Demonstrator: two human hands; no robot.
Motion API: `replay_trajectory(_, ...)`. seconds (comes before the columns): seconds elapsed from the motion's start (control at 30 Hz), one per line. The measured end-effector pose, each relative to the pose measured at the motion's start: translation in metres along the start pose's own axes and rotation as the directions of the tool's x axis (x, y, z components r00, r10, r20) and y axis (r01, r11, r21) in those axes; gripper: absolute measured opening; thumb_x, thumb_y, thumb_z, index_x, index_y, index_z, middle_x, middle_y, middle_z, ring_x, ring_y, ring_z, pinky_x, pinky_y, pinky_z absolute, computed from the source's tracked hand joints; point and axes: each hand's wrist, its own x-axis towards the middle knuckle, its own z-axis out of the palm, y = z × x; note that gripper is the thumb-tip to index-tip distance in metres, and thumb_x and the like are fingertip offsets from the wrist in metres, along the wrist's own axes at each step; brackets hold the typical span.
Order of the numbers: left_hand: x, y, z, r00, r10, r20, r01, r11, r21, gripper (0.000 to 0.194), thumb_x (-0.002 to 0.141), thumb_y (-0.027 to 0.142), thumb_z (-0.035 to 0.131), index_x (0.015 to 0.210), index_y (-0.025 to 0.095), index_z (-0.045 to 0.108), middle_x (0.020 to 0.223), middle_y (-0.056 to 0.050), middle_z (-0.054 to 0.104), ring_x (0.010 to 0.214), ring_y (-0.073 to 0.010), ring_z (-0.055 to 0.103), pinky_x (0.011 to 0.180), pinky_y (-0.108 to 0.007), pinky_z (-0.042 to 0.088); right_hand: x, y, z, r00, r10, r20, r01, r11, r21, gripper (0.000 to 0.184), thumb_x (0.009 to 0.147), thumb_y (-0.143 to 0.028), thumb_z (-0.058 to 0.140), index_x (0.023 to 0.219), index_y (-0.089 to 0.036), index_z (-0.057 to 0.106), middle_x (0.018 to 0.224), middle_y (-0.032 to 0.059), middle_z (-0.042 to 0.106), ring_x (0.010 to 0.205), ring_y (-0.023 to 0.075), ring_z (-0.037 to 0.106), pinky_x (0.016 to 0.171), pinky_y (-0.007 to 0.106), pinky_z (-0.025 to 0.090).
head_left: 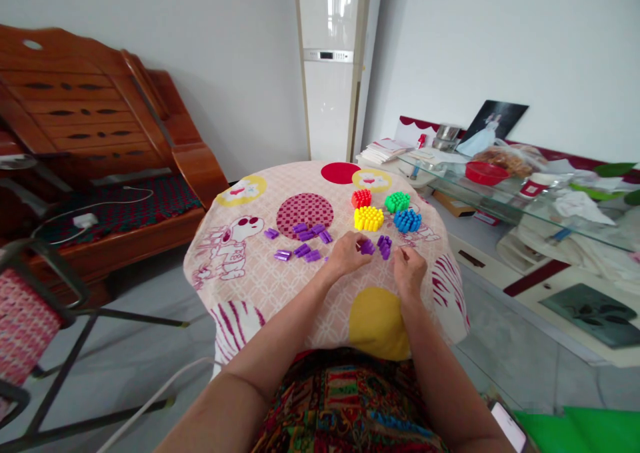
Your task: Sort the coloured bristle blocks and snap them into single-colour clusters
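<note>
My left hand is closed around a small purple plastic block, its fingers bent over the tablecloth. Just to the right, more purple blocks stand bunched together, between my two hands. My right hand is beside that bunch with its fingertips pinched; anything between them is hidden. Loose purple blocks lie scattered left of my left hand. Beyond my hands are tight clusters of knobbed blocks: red, yellow, green and blue.
A patterned cloth covers the round table. To the left are a wooden bench and a metal-framed chair. A tall white cabinet unit stands behind. A cluttered glass-topped stand is on the right.
</note>
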Motion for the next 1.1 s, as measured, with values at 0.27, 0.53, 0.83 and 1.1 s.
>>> replay_trajectory(0.27, 0.014, 0.004, 0.046, 0.997, 0.015, -0.073, -0.016, 1.000, -0.003, 0.031, 0.072, 0.024, 0.067, 0.101, 0.015, 0.067, 0.094, -0.006, 0.070, 0.083, -0.0173, 0.062, 0.080, -0.029, 0.051, 0.004, -0.006, 0.000, 0.997, 0.009, 0.077, 0.000, 0.994, -0.111, 0.046, 0.091, -0.042, 0.035, 0.082, -0.015, 0.072, 0.066, 0.0089, 0.066, 0.066, 0.0209, 0.054, 0.066, 0.031, 0.034)
replay_trajectory(0.53, 0.010, 0.001, 0.055, 0.996, 0.034, -0.085, -0.039, 0.998, -0.055, 0.033, 0.074, 0.024, 0.067, 0.105, 0.014, 0.063, 0.096, -0.006, 0.069, 0.083, -0.0174, 0.063, 0.082, -0.031, 0.052, 0.004, -0.009, 0.000, 0.989, 0.023, 0.146, 0.007, 0.980, -0.200, 0.047, 0.094, -0.037, 0.034, 0.095, -0.013, 0.074, 0.074, 0.0106, 0.069, 0.069, 0.0207, 0.054, 0.066, 0.030, 0.031)
replay_trajectory(0.83, 0.006, -0.002, 0.042, 0.981, 0.090, -0.170, -0.094, 0.995, -0.016, 0.046, 0.077, 0.016, 0.063, 0.123, 0.012, 0.059, 0.118, -0.012, 0.067, 0.110, -0.0229, 0.061, 0.101, -0.036, 0.047, 0.004, -0.009, 0.001, 0.986, 0.016, 0.168, 0.019, 0.978, -0.206, 0.050, 0.094, -0.039, 0.033, 0.097, -0.013, 0.075, 0.076, 0.0117, 0.070, 0.069, 0.0210, 0.055, 0.065, 0.030, 0.031)
replay_trajectory(1.1, 0.001, -0.030, -0.024, 0.931, -0.175, -0.320, 0.306, 0.851, 0.426, 0.035, 0.084, 0.015, 0.056, 0.117, 0.018, 0.066, 0.121, -0.013, 0.064, 0.117, -0.0311, 0.055, 0.097, -0.043, 0.046, 0.003, -0.005, 0.002, 0.988, 0.021, 0.150, -0.001, 0.991, -0.132, 0.048, 0.092, -0.041, 0.036, 0.095, -0.013, 0.075, 0.068, 0.0089, 0.068, 0.068, 0.0210, 0.056, 0.065, 0.030, 0.033)
